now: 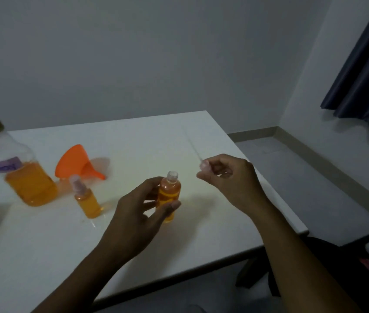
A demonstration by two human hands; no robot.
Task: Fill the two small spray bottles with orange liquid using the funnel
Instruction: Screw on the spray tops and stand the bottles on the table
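My left hand (pixel 142 206) grips a small clear spray bottle (pixel 169 190) full of orange liquid, held upright above the white table (pixel 43 245), its neck uncapped. To its right, my right hand (pixel 228 177) pinches the clear spray head (pixel 203 164), whose thin dip tube points up and away. A second small spray bottle (pixel 87 199), filled with orange liquid and capped, stands on the table to the left. The orange funnel (pixel 75 161) lies on its side behind it.
A large clear bottle (pixel 18 168) with a gold lid, about half full of orange liquid, stands at the far left. The table's right edge runs close to my right arm, with grey floor beyond. A dark curtain (pixel 364 75) hangs at the upper right.
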